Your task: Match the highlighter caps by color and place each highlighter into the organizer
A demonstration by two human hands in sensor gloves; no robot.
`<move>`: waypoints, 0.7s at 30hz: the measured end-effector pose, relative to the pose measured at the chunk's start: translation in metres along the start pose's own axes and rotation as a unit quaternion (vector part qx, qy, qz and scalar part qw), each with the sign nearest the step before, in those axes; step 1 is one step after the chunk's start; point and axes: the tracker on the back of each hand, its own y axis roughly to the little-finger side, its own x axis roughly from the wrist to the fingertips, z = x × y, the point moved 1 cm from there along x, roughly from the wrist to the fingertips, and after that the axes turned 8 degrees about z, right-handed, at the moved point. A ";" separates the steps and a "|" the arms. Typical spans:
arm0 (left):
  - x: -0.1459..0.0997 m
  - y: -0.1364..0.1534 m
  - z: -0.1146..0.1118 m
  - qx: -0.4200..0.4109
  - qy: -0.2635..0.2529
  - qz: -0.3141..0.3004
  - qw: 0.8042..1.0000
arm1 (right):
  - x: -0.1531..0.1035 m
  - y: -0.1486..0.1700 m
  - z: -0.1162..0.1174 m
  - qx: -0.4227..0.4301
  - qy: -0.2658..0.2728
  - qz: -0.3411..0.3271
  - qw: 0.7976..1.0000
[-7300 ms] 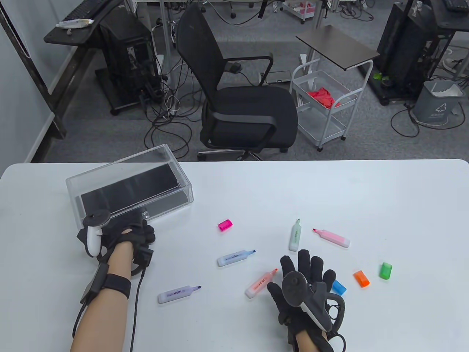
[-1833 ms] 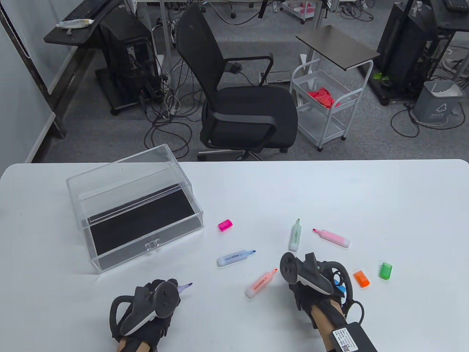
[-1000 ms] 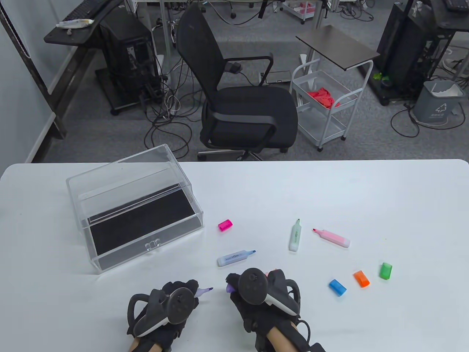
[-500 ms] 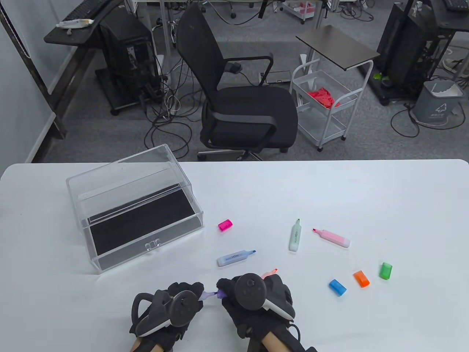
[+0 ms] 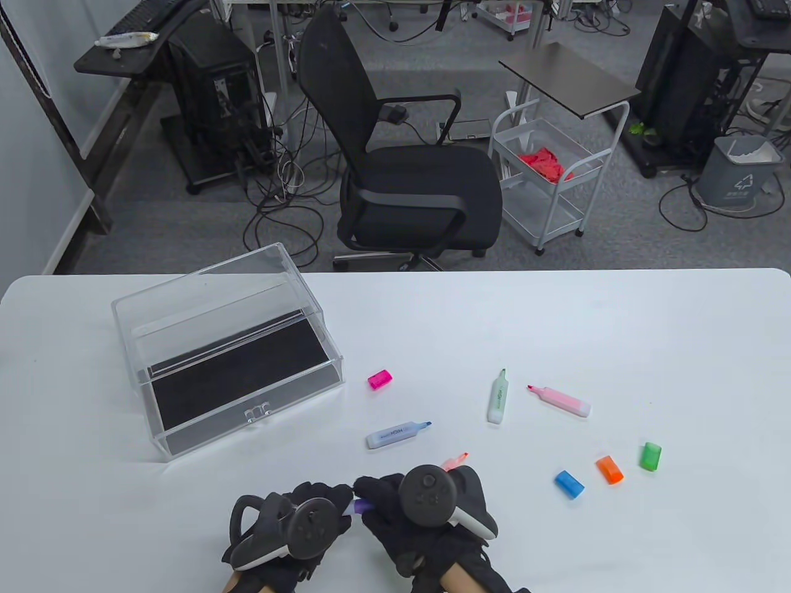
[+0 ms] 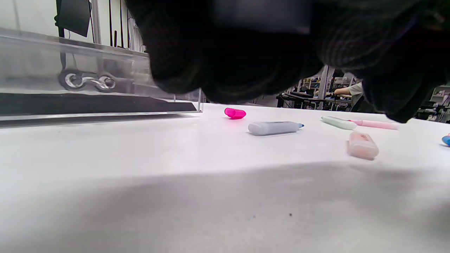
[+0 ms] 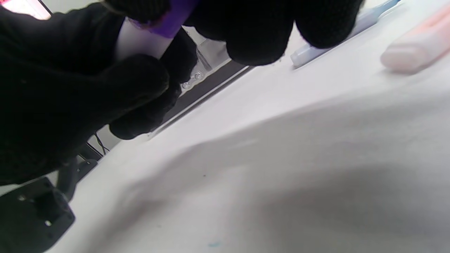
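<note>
Both gloved hands meet near the table's front edge. My left hand (image 5: pixel 330 499) grips the purple highlighter (image 5: pixel 358 507), of which only a short piece shows between the hands. My right hand (image 5: pixel 376 494) pinches the purple cap (image 7: pixel 173 17) against the highlighter's tip end, next to its pale barrel (image 7: pixel 135 38). How far the cap sits on it is hidden. The clear organizer (image 5: pixel 185 296) stands at the left with its black-lined drawer (image 5: pixel 247 370) pulled out. An orange highlighter (image 5: pixel 456 461) lies partly under my right hand.
Loose on the table lie a pink cap (image 5: pixel 379 379), a blue highlighter (image 5: pixel 397 434), a green highlighter (image 5: pixel 497 398), a pink highlighter (image 5: pixel 563 401), a blue cap (image 5: pixel 569 483), an orange cap (image 5: pixel 610 469) and a green cap (image 5: pixel 651 456).
My right hand took the purple cap from the right and carried it left to the highlighter in my left hand. The hands have closed together and the purple tip is now covered.
</note>
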 end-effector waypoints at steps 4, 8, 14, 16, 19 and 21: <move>-0.001 -0.005 0.001 0.016 -0.009 -0.004 1.000 | 0.000 0.001 0.004 -0.017 -0.012 0.012 1.000; -0.001 -0.008 0.000 0.001 0.003 -0.006 1.000 | 0.000 0.002 0.008 0.008 -0.030 0.005 1.000; -0.003 -0.011 0.002 0.028 -0.001 -0.012 1.000 | -0.002 -0.009 0.013 -0.016 -0.050 0.002 0.999; -0.003 -0.013 0.003 0.024 0.006 -0.007 1.000 | -0.003 -0.012 0.013 -0.037 -0.037 0.005 0.999; -0.004 -0.015 0.006 0.032 -0.006 -0.005 0.999 | -0.005 -0.016 0.013 -0.033 -0.019 -0.003 0.999; -0.004 -0.014 0.006 0.031 -0.012 -0.008 0.999 | -0.007 -0.018 0.013 -0.047 -0.009 -0.006 0.999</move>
